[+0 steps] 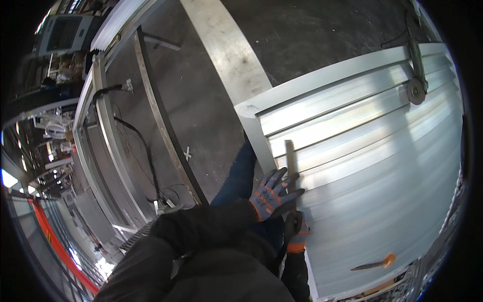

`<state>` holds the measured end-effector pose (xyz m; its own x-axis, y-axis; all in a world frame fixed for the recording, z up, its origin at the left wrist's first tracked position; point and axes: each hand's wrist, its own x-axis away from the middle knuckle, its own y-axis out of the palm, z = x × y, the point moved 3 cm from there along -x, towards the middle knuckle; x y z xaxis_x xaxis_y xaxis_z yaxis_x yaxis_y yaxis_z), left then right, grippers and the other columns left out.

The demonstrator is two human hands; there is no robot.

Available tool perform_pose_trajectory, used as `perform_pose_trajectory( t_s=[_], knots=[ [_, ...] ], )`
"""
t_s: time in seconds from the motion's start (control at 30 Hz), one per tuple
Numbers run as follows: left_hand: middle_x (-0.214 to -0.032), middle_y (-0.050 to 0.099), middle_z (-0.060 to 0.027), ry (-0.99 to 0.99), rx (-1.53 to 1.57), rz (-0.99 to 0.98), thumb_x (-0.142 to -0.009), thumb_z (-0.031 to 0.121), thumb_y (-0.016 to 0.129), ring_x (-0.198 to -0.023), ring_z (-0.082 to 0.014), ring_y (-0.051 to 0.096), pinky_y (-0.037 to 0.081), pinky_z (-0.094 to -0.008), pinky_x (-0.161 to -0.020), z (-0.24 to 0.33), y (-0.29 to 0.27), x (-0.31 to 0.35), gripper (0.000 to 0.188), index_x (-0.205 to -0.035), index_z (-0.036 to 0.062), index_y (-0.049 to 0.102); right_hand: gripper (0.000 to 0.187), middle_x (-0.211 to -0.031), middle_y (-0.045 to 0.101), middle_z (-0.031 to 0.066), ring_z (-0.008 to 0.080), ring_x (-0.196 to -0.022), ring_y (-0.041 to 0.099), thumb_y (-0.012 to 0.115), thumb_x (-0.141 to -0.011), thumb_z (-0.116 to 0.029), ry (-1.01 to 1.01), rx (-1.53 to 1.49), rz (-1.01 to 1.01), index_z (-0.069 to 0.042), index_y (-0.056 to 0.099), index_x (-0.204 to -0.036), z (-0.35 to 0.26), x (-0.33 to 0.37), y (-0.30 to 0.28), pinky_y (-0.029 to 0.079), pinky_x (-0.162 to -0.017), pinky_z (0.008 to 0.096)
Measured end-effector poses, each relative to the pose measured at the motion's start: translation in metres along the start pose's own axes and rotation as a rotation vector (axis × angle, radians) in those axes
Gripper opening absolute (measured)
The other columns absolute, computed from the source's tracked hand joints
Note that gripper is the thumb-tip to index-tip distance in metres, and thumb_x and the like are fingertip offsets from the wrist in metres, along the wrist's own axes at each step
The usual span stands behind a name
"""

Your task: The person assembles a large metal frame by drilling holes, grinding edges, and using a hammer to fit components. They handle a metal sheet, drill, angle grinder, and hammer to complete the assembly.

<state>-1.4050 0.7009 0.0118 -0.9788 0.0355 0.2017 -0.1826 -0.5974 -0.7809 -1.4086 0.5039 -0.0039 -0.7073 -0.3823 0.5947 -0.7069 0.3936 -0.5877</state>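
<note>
A narrow grey metal bar [290, 153] points away from me over the near left corner of a ribbed aluminium panel [362, 211]. My left hand [269, 196], in a grey and orange work glove, is closed on the bar's middle, thumb across it. Just below, my gloved right hand [298, 232] is closed around the bar's near end, its fingers partly hidden. An aluminium frame rail [259, 141] borders the panel beside my left hand. On the panel's near right part lies a tool with an orange handle [388, 260] and a dark blade.
An angle grinder [416, 88] rests at the panel's far right edge. To the left, a long narrow beam [158, 113], other frame members and a black cable [143, 143] lie over the dark floor. A wide flat metal beam [231, 48] runs away from the panel's corner.
</note>
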Motion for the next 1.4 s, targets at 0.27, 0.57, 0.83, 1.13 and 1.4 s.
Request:
perform_pose_trajectory(
  t_s=[0.27,0.57,0.83,1.13,1.4],
  knots=[
    [-0.151,0.031,-0.0227,-0.258,0.110,0.143,-0.093,0.039,0.054,-0.141,-0.0428,0.024,0.019,-0.0549,-0.116,-0.030,0.045,0.002,0.044,-0.126,0.0109,0.058,0.040,-0.084,0.063,0.0179,0.0359,-0.077,0.064,0.055,-0.094,-0.023,-0.065,-0.239,-0.259,-0.004,0.048,-0.128,-0.027,-0.026,-0.013,0.051,-0.067,0.0404],
    [-0.153,0.029,-0.0213,-0.220,0.059,0.193,-0.096,0.036,0.048,-0.143,-0.0378,0.023,0.016,-0.0516,-0.119,-0.040,0.044,-0.007,0.040,-0.117,0.0038,0.059,0.019,-0.065,0.056,0.0222,0.0440,-0.063,0.058,0.052,-0.095,-0.018,-0.519,0.142,-0.168,-0.001,0.059,-0.090,0.003,-0.021,-0.011,0.043,-0.052,0.0474],
    [-0.154,0.028,-0.0226,-0.234,0.049,0.100,-0.097,0.035,0.045,-0.145,-0.0386,0.021,0.015,-0.0517,-0.119,-0.042,0.049,-0.010,0.043,-0.128,0.0065,0.055,0.019,-0.069,0.058,0.0194,0.0420,-0.066,0.059,0.049,-0.096,-0.018,-0.494,0.190,-0.272,-0.003,0.059,-0.089,-0.003,-0.036,-0.012,0.044,-0.053,0.0470],
    [-0.153,0.026,-0.0254,-0.185,0.098,0.252,-0.097,0.035,0.044,-0.144,-0.0389,0.022,0.014,-0.0523,-0.119,-0.030,0.046,-0.007,0.041,-0.115,0.0013,0.058,0.014,-0.065,0.056,0.0192,0.0405,-0.060,0.057,0.051,-0.095,-0.014,-0.218,0.339,-0.387,-0.003,0.058,-0.090,0.027,-0.026,-0.010,0.042,-0.051,0.0469],
    [-0.153,0.028,-0.0241,-0.211,0.148,0.203,-0.095,0.033,0.049,-0.144,-0.0404,0.020,0.016,-0.0530,-0.118,-0.040,0.050,-0.007,0.038,-0.112,0.0001,0.059,0.014,-0.066,0.056,0.0188,0.0407,-0.061,0.057,0.052,-0.094,-0.010,-0.340,0.118,-0.231,-0.001,0.060,-0.087,0.004,-0.030,-0.011,0.043,-0.053,0.0457]
  ],
)
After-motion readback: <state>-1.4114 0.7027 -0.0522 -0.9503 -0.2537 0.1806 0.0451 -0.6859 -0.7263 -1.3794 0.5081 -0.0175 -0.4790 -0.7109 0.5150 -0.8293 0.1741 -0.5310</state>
